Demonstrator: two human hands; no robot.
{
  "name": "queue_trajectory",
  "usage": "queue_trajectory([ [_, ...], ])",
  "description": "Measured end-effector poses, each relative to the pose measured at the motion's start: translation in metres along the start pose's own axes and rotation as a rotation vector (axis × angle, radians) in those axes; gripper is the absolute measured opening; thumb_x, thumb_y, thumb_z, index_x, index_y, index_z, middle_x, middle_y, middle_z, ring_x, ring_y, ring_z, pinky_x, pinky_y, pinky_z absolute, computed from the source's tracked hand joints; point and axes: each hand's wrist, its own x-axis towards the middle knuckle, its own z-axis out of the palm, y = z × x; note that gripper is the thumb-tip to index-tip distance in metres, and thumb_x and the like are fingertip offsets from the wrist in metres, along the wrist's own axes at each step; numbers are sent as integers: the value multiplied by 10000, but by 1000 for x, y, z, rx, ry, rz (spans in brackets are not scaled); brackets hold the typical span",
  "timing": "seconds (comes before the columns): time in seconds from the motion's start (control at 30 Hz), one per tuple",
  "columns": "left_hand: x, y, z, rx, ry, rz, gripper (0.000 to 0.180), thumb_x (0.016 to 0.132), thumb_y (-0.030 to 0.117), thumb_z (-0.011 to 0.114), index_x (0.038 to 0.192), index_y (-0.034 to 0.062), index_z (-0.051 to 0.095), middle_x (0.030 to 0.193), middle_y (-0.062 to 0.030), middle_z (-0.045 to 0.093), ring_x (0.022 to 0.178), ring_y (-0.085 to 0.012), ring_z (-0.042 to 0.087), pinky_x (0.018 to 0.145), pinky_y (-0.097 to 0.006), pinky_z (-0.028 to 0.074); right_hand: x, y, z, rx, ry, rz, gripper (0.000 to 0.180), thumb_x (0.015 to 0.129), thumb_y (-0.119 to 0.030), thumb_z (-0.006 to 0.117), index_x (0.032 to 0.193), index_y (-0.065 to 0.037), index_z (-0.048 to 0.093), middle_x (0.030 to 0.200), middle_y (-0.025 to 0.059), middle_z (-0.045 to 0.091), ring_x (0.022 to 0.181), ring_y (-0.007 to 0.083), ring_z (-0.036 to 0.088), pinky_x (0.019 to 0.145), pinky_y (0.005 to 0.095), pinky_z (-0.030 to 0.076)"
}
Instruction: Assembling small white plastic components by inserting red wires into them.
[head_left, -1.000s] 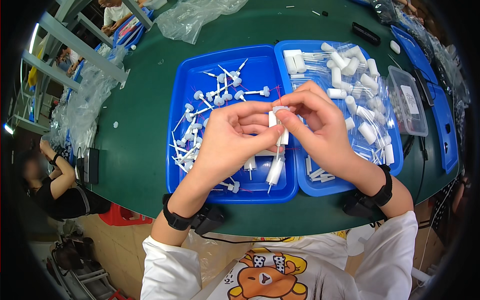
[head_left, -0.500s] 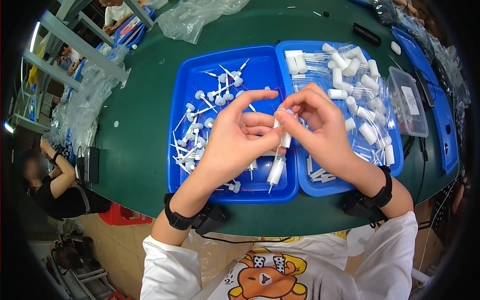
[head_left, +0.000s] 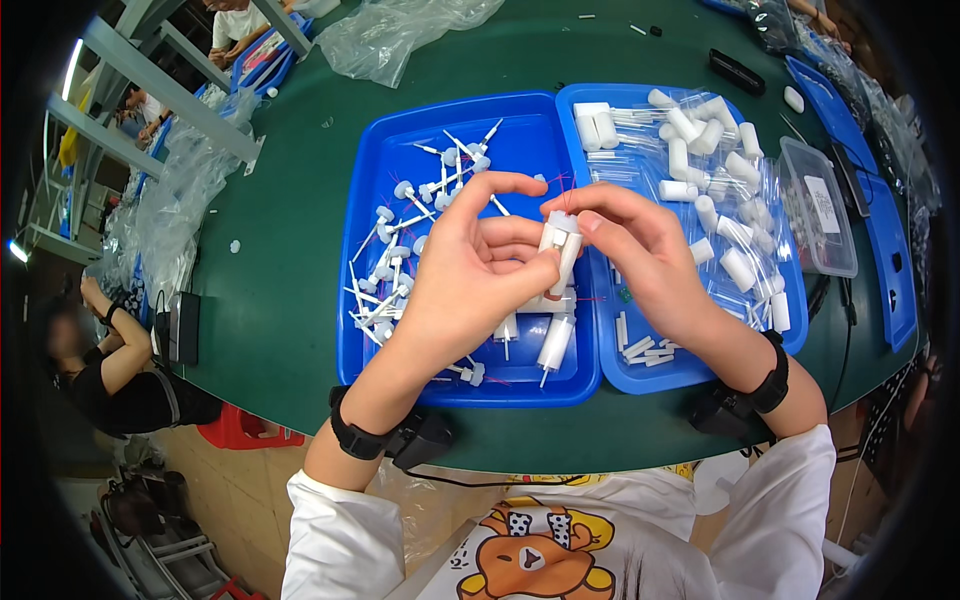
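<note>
Over the two trays, my left hand grips a white cylindrical assembly between thumb and fingers, its index finger extended above. Thin red wires stick up from the assembly's pale cap. From the other side, my right hand has its thumb and index finger closed on the cap end; its other fingers are curled out of sight. Below lies a similar white cylinder with a thin rod poking out. Several white stems with pale round caps and red wires fill the left part of the left blue tray.
Beside it, the right blue tray carries white foam cylinders, clear tubes and short white tubes. A clear plastic box stands further right. Plastic film lies at the back. Co-workers sit at the left, near a grey metal frame.
The held assembly has turned more upright between my hands, showing its cap and body more fully. My right thumb and index finger have shifted around the cap end.
</note>
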Motion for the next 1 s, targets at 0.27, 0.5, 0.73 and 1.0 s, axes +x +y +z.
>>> queue_trajectory([
  [0.27,0,-5,-4,-12,13,-11,277,783,2,621,965,24,412,905,-160,634,788,-119,620,685,-227,499,1,-1,-1,5,19,-45,197,907,-79,508,1069,12,574,992,73,599,916,119,558,830,273,446],
  [0.5,-2,0,-1,-6,-6,-12,255,786,27,652,925,30,438,900,-140,633,802,-136,629,695,-240,508,1,-1,-3,-14,16,-27,195,900,-82,524,1063,14,573,1008,76,599,934,127,559,841,276,447],
  [0.73,-1,-1,1,29,-10,66,310,755,31,704,931,28,449,904,-134,633,838,-133,628,743,-238,517,2,1,-5,16,-4,-69,207,901,-90,511,1066,15,580,1066,84,594,982,142,549,876,286,427],
  [1.0,-2,0,1,-17,-19,64,266,794,11,663,969,12,463,904,-135,633,850,-134,627,746,-230,516,4,2,-7,-12,-12,-122,225,892,-53,525,1084,49,585,1066,111,585,988,163,549,864,286,439],
])
